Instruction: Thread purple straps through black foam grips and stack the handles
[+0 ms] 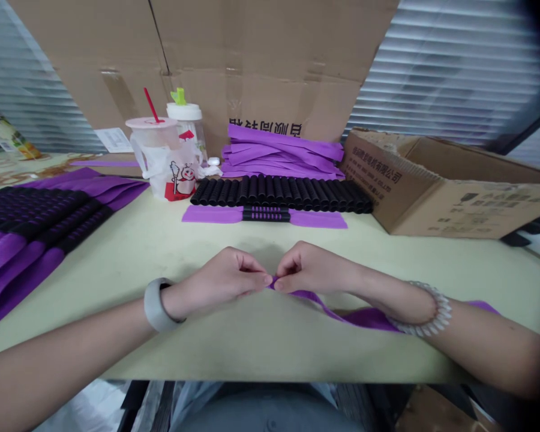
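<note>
Both hands meet over the middle of the table, pinching one end of a purple fabric strip (pixel 364 318). My left hand (pixel 227 276) has thumb and forefinger closed on the strip's tip. Right beside it, my right hand (pixel 312 268) grips the same end, and the rest of the strip trails right beneath the right wrist. Beyond the hands lies a purple strip with a black ribbed sleeve (pixel 266 214) around its middle. Behind that stands a row of black ribbed tubes (pixel 283 193), and a stack of purple strips (pixel 281 151) is at the back.
At left lies a pile of purple strips with black sleeves (pixel 45 210). A lidded cup with a red straw (pixel 162 156) and a white-capped bottle (pixel 186 114) stand behind. An open cardboard box (pixel 414 192) sits at right; a large cardboard sheet (pixel 234 54) rises at the back.
</note>
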A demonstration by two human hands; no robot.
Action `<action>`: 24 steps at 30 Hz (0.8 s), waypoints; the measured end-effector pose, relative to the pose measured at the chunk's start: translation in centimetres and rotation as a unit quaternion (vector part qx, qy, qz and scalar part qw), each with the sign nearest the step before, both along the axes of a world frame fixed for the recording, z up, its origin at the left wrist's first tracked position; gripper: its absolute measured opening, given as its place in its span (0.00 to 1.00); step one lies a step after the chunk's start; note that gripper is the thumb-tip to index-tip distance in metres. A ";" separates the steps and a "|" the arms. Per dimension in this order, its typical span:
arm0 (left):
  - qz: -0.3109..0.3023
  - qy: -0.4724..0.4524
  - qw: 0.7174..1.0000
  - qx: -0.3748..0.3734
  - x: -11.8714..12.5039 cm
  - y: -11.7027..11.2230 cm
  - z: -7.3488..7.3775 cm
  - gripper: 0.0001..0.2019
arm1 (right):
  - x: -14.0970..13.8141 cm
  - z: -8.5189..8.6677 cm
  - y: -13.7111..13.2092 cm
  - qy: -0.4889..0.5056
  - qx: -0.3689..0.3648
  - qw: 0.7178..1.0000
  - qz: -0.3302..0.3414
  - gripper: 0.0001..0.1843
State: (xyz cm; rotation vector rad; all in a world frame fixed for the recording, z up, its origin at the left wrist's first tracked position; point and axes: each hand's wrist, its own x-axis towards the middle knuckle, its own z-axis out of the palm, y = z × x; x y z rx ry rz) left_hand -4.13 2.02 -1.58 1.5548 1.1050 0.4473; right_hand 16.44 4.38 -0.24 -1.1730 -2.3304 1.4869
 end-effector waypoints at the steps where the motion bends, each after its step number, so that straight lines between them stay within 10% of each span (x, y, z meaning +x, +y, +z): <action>1: 0.011 -0.008 1.000 -0.008 0.0 0.0 0.0 0.13 | 0.1 0.1 0.1 -0.005 -0.001 1.000 -0.008 0.10; 13: -0.020 0.007 0.994 0.109 3.1 2.8 2.1 0.11 | 2.5 0.7 -0.3 0.030 0.120 0.987 -0.100 0.13; 18: 0.154 0.203 0.894 0.369 1.5 10.7 4.5 0.11 | 3.6 0.2 -0.4 0.044 0.109 0.980 -0.158 0.14; 24: 0.208 0.272 0.915 0.213 -0.4 19.9 4.7 0.15 | 3.7 -0.1 -0.6 0.053 0.093 0.982 -0.153 0.14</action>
